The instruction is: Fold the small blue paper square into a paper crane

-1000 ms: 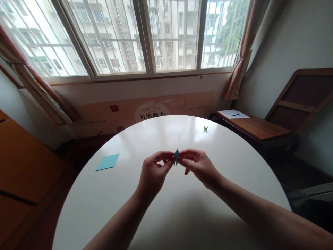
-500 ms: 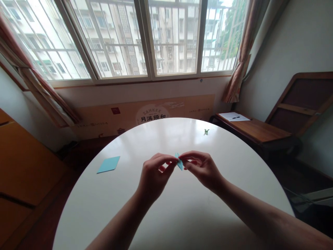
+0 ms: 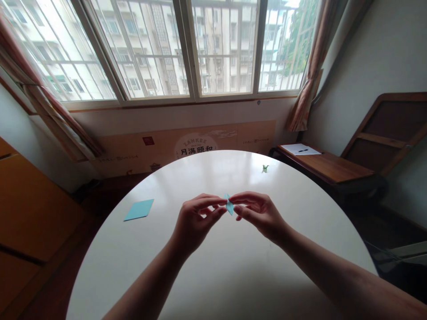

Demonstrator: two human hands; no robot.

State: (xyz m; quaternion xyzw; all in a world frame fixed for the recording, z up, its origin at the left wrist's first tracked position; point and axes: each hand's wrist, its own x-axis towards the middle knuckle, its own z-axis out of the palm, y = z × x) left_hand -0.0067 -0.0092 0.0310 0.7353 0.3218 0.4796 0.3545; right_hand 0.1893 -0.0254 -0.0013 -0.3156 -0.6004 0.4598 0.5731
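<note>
A small folded piece of light blue paper (image 3: 229,207) is held up over the middle of the table, its lower end narrowing to a point. My left hand (image 3: 196,218) pinches it from the left between thumb and fingers. From the right, the thumb and fingertips of my right hand (image 3: 260,211) close on its other side. Parts of the folded paper are covered by my fingertips. A flat light blue paper square (image 3: 139,210) lies on the table to the left of my hands.
The round white table (image 3: 213,275) fills the middle. On its far right part sits a small green folded figure (image 3: 265,169). Beyond the edge, a wooden bench (image 3: 350,168) bears a white sheet (image 3: 296,149) with a dark pen on it. A barred window and curtains stand behind.
My fingers have shifted slightly on the folded paper, and its pointed lower end sits a little higher and turned. The thumbs have moved slightly apart from the forefingers. The paper square stays put.
</note>
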